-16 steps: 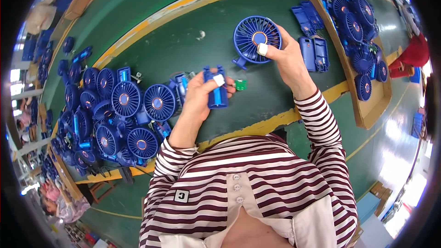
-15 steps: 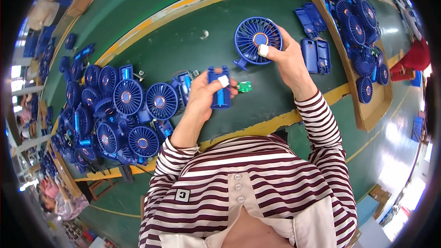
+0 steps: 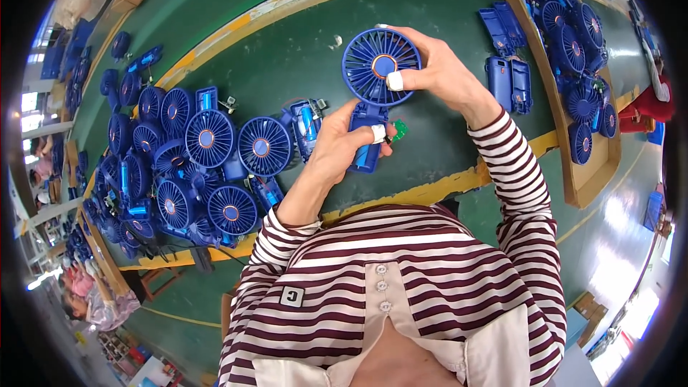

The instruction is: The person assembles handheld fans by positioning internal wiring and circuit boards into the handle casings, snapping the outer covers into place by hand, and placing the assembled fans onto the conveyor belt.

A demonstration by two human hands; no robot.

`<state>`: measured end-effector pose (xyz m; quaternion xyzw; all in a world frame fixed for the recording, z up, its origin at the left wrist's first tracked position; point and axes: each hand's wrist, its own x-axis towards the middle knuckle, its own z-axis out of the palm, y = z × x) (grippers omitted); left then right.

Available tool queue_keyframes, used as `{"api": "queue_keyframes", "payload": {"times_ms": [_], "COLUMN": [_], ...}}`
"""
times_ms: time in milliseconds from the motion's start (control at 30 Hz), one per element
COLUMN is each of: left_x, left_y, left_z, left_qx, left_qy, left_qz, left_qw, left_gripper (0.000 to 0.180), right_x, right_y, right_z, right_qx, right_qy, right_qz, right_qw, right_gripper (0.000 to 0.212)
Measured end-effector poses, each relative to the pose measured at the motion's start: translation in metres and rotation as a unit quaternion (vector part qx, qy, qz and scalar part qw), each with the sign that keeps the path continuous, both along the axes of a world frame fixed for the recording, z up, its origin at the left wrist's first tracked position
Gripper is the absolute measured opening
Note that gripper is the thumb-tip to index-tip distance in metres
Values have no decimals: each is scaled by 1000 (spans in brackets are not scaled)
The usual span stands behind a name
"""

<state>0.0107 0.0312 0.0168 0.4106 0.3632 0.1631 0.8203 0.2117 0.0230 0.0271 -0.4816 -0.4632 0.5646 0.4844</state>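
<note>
My right hand (image 3: 437,72) grips the rim of a round blue fan head (image 3: 380,64) with an orange ring at its hub; the thumb, wrapped in white, presses on its front. Just below, my left hand (image 3: 344,142) is closed round a blue handle housing (image 3: 367,159), its white-wrapped thumb lying across it. The neck of the fan head meets the upper end of the housing; whether they are joined I cannot tell. A small green circuit board (image 3: 399,130) sticks out beside my left fingertips. Most of the housing's middle is covered by the thumb.
On the left lies a large pile of blue fans (image 3: 175,165), with an opened handle (image 3: 308,125) close to my left wrist. Blue handle shells (image 3: 509,86) lie at the right, beside a cardboard tray (image 3: 591,183) of more fans. A yellow strip (image 3: 437,190) edges the green table.
My right hand has brought the fan head left and down to the housing. My left hand has shifted slightly right with the housing, and the two parts now touch.
</note>
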Motion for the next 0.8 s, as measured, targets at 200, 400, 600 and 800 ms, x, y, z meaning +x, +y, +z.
{"api": "queue_keyframes", "payload": {"times_ms": [200,400,600,800], "left_x": [2,5,6,12], "left_y": [-5,-7,-2,-6], "left_z": [-9,-6,-2,-9], "left_qx": [140,171,25,39], "left_qy": [9,42,38,59], "left_qz": [49,60,103,155], "left_qw": [989,983,994,985], "left_gripper": [23,20,25,23], "right_x": [-2,1,-26,-49], "right_y": [6,2,-35,-63], "right_z": [-3,-9,-16,-17], "right_qx": [4,2,42,-29], "right_qy": [8,21,-179,-233], "right_qz": [30,19,-105,-144], "right_qw": [1000,1000,977,961], "right_gripper": [68,64,71,44]}}
